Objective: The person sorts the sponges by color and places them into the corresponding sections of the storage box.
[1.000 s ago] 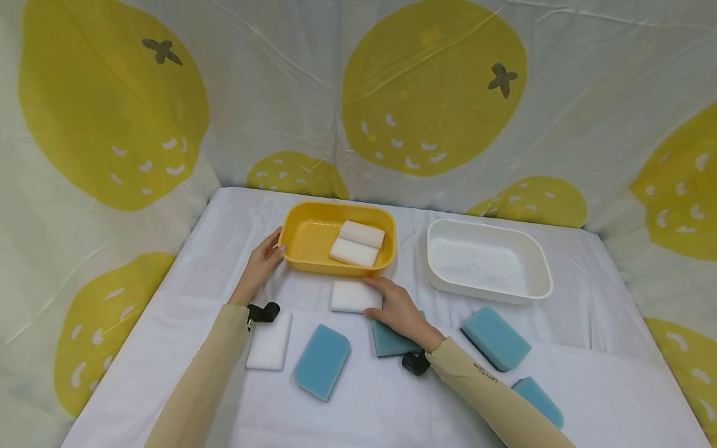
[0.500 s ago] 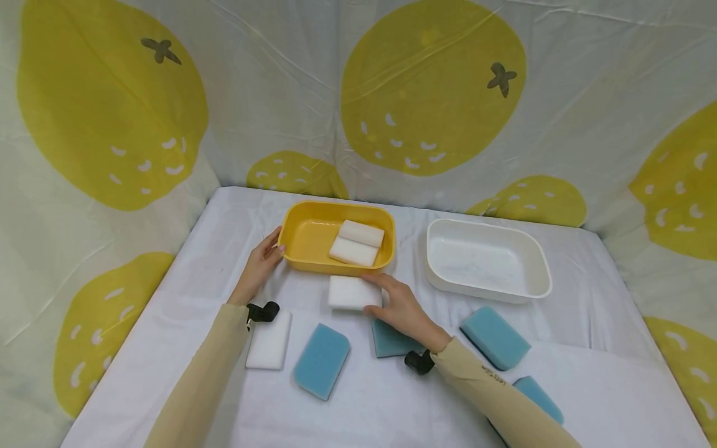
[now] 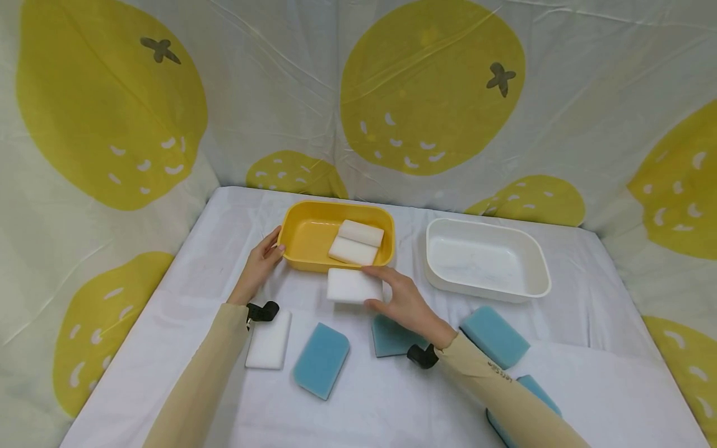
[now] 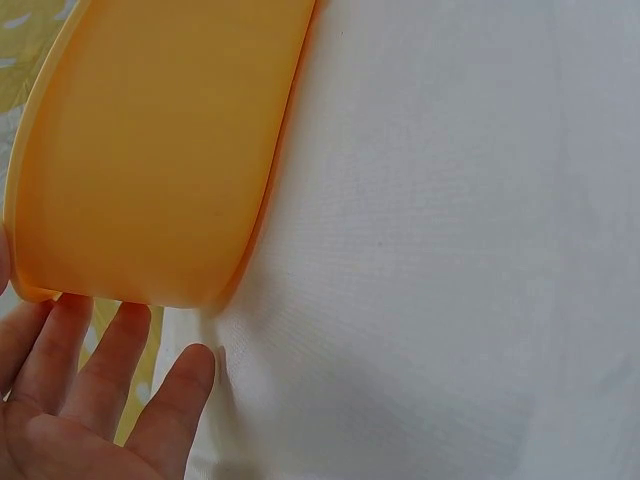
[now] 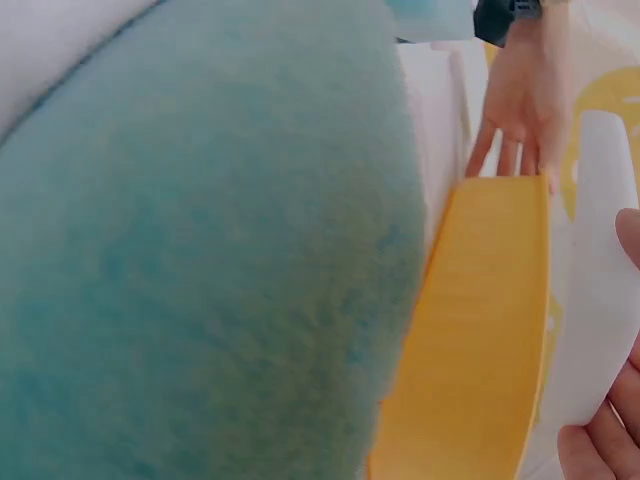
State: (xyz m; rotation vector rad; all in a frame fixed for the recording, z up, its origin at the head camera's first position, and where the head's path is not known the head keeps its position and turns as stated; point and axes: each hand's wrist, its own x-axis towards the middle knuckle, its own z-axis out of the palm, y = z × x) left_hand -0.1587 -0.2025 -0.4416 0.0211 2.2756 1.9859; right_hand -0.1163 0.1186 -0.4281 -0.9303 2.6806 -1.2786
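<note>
With thumb and fingers my right hand (image 3: 406, 303) pinches a white sponge block (image 3: 353, 286) by its right end, holding it above the table just in front of the yellow tub (image 3: 310, 266). The right wrist view shows the same white block (image 5: 598, 270) between thumb and fingertips. Two white sponge blocks (image 3: 358, 242) lie overlapping inside the tub's right half. My left hand (image 3: 259, 264) rests its extended fingers against the tub's left end. In the left wrist view those fingers (image 4: 105, 370) touch the outside of the tub wall; the thumb is mostly out of frame.
A white tub (image 3: 487, 258) stands right of the yellow one. Another white block (image 3: 270, 341) lies near my left wrist. Blue sponges lie at front centre (image 3: 322, 361), under my right wrist (image 3: 392, 336) and to the right (image 3: 495, 336). More blue sponge (image 3: 539, 393) shows behind my right sleeve.
My right hand has lifted the white sponge block off the table and moved it slightly toward the yellow tub. The left hand has stayed at the tub's left end.
</note>
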